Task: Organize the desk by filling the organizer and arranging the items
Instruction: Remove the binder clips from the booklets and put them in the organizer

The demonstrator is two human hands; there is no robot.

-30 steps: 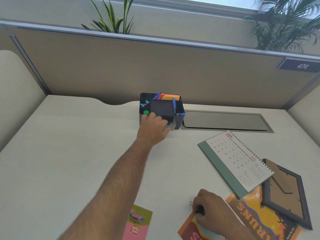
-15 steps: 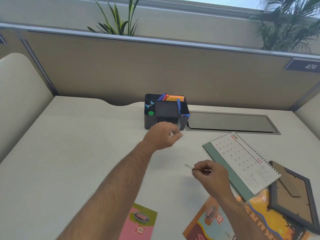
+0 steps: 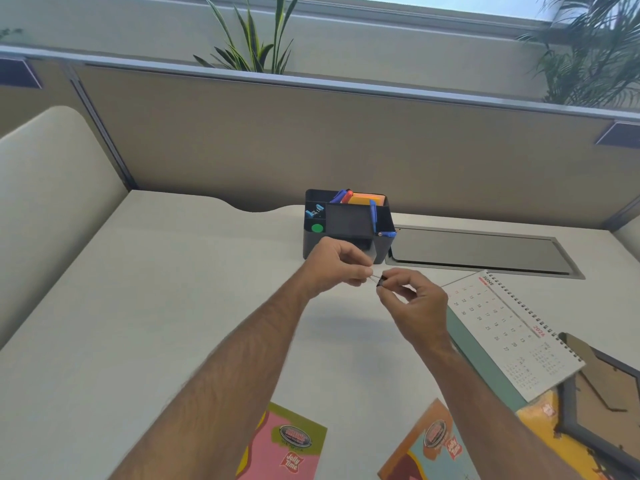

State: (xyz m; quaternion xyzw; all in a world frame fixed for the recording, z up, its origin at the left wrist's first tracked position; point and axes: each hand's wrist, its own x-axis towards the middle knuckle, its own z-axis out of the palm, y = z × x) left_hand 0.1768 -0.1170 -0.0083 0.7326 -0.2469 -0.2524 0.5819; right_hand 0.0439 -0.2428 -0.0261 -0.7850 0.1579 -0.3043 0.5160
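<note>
Both hands meet in the air just in front of the organizer (image 3: 348,223), above the desk (image 3: 173,306). The right hand (image 3: 414,306) pinches a small binder clip (image 3: 382,282) by its black body between thumb and forefinger. The left hand (image 3: 337,266) has its fingers curled, and its fingertips touch the wire handle of the clip, so both hands have hold of it. The step in hand seems to be the passing of the clip from the right hand to the left, or the folding of its wire handle; which of the two cannot be told.

The organizer already holds pens, an orange pad and small things in its left compartments. The next move probably calls for carrying the clip to one of these small compartments and letting it go there. The calendar (image 3: 512,334), the frame (image 3: 602,403) and the cards (image 3: 287,445) lie flat and are not yet arranged.
</note>
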